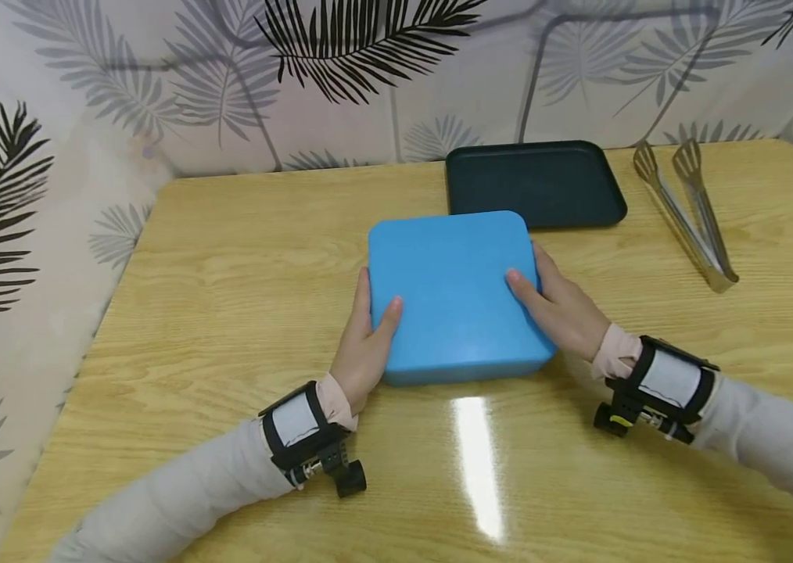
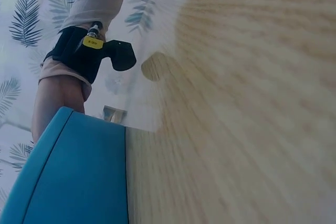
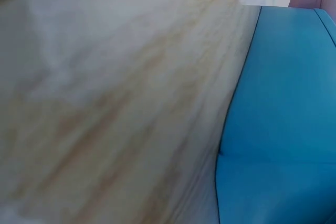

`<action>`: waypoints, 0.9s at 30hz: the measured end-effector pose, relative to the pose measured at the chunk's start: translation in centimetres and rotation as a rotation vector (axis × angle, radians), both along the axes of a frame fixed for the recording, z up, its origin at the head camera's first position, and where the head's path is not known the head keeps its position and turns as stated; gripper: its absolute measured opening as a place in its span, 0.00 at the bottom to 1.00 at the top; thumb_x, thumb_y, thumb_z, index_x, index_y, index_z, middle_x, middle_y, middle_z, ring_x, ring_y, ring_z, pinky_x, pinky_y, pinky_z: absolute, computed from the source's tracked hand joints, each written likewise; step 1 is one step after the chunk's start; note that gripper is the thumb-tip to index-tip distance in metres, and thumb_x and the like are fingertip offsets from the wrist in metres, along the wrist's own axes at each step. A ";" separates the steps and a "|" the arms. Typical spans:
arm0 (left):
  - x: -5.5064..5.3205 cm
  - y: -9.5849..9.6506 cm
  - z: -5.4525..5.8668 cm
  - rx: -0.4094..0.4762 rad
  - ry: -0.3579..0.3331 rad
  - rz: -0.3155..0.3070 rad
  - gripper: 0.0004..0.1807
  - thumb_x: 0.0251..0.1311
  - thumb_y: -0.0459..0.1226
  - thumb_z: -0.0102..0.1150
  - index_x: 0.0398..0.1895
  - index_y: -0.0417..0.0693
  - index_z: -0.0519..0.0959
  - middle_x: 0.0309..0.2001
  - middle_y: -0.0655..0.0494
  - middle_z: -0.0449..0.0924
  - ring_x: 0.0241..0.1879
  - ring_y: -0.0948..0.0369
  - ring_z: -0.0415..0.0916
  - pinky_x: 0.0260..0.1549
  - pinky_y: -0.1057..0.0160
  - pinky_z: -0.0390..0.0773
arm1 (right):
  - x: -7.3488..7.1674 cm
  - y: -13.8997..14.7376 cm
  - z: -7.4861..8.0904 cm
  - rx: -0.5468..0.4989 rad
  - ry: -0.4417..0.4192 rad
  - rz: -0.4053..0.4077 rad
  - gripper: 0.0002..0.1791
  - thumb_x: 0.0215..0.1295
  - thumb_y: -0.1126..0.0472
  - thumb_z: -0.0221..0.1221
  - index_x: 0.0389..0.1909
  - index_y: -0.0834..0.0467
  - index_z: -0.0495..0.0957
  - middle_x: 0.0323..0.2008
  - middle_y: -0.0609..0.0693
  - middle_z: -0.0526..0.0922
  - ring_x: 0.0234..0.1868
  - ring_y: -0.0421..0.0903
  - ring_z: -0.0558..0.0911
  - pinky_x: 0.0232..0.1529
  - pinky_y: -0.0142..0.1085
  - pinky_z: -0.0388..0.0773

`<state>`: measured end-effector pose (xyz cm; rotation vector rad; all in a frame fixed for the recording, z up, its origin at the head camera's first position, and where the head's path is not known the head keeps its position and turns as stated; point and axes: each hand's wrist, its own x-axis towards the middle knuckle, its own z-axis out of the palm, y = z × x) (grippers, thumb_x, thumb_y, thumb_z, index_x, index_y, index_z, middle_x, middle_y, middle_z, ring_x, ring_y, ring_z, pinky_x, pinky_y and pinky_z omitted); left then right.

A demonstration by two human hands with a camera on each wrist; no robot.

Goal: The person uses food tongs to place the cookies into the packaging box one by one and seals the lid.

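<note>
A blue lidded box (image 1: 453,297) with rounded corners lies between my two hands on the wooden table. My left hand (image 1: 363,348) grips its left side, the thumb on the lid and the fingers along the side wall. On the opposite side my right hand (image 1: 568,309) holds it the same way, thumb over the top edge. Most fingertips are hidden by the box. In the left wrist view a thin seam runs along the box (image 2: 79,166), and the right hand (image 2: 58,98) shows beyond it. The right wrist view shows the box's side wall (image 3: 278,87) close up.
A dark rectangular tray (image 1: 533,184) stands behind the box at the table's back edge. Metal tongs (image 1: 695,219) lie spread to its right. A leaf-patterned covering (image 1: 396,102) hangs behind the table (image 1: 249,258). Glare marks the front tabletop.
</note>
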<state>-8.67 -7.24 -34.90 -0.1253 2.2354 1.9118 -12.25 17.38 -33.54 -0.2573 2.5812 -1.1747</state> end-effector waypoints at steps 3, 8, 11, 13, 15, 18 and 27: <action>0.0 -0.5 0.2 0.030 -0.028 -0.027 0.39 0.76 0.46 0.39 0.78 0.54 0.30 0.78 0.58 0.29 0.76 0.60 0.28 0.74 0.53 0.38 | -0.1 0.3 0.2 -0.017 -0.033 0.025 0.43 0.77 0.41 0.34 0.75 0.60 0.24 0.76 0.63 0.34 0.74 0.63 0.49 0.70 0.60 0.52; -1.3 -2.0 0.7 0.070 -0.018 -0.007 0.39 0.75 0.49 0.37 0.77 0.52 0.29 0.78 0.60 0.28 0.76 0.65 0.29 0.74 0.60 0.37 | -0.8 1.3 0.5 -0.144 -0.035 0.057 0.42 0.78 0.45 0.36 0.75 0.60 0.24 0.76 0.58 0.27 0.76 0.56 0.34 0.74 0.56 0.38; -2.8 -3.1 0.6 0.067 -0.006 0.010 0.39 0.75 0.51 0.38 0.78 0.52 0.31 0.78 0.60 0.30 0.76 0.65 0.30 0.74 0.62 0.38 | -1.7 1.7 0.5 -0.215 -0.049 0.048 0.41 0.78 0.46 0.36 0.75 0.60 0.25 0.76 0.57 0.27 0.77 0.53 0.31 0.75 0.53 0.34; -4.0 -3.5 0.4 0.052 -0.008 -0.011 0.39 0.75 0.51 0.38 0.78 0.51 0.32 0.78 0.59 0.31 0.76 0.65 0.31 0.74 0.63 0.39 | -2.5 1.7 0.4 -0.241 -0.068 0.029 0.40 0.78 0.45 0.35 0.75 0.59 0.25 0.77 0.55 0.27 0.77 0.52 0.31 0.75 0.51 0.34; -5.0 -3.6 0.0 0.039 -0.025 -0.034 0.38 0.75 0.51 0.37 0.78 0.51 0.34 0.78 0.59 0.33 0.76 0.64 0.33 0.73 0.63 0.40 | -3.2 1.4 0.2 -0.260 -0.081 0.010 0.40 0.78 0.45 0.34 0.75 0.59 0.25 0.77 0.56 0.28 0.77 0.51 0.32 0.75 0.51 0.34; -6.2 -3.3 -0.6 0.024 -0.046 -0.058 0.37 0.75 0.51 0.36 0.78 0.52 0.38 0.78 0.60 0.37 0.76 0.64 0.35 0.73 0.63 0.42 | -4.0 0.8 -0.1 -0.268 -0.104 -0.027 0.39 0.78 0.45 0.34 0.76 0.59 0.27 0.77 0.56 0.30 0.77 0.51 0.34 0.75 0.50 0.34; -7.3 -1.7 -0.8 0.045 -0.012 -0.033 0.31 0.77 0.50 0.31 0.78 0.55 0.45 0.77 0.60 0.46 0.76 0.62 0.40 0.73 0.60 0.45 | -4.7 -0.5 -0.5 -0.204 -0.064 -0.104 0.35 0.79 0.47 0.30 0.77 0.60 0.34 0.77 0.60 0.41 0.76 0.59 0.45 0.74 0.57 0.42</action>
